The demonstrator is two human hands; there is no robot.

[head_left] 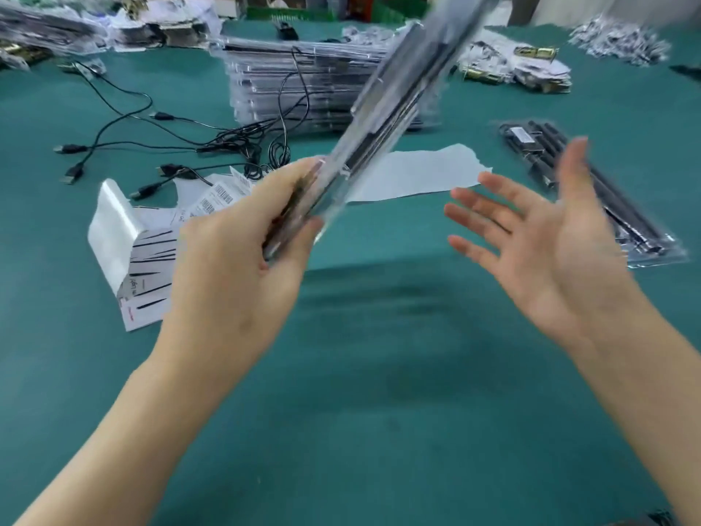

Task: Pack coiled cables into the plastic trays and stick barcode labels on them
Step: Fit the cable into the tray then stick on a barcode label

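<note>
My left hand (242,241) grips the near end of a long clear plastic tray (383,108) that holds dark parts; the tray is blurred and slants up toward the far right, above the table. To its right, my right hand (542,241) hovers with palm up and fingers spread, holding nothing. A second packed tray (622,222) lies flat on the green table behind that hand. Loose black USB cables (159,146) sprawl at the left. Barcode label sheets (216,201) lie just behind my left hand.
A tall stack of clear trays (288,89) stands at the middle back. A white backing strip (417,172) lies in front of it. An open white carton (125,252) sits at the left. Piles of packets (516,70) line the far edge of the green mat (379,373).
</note>
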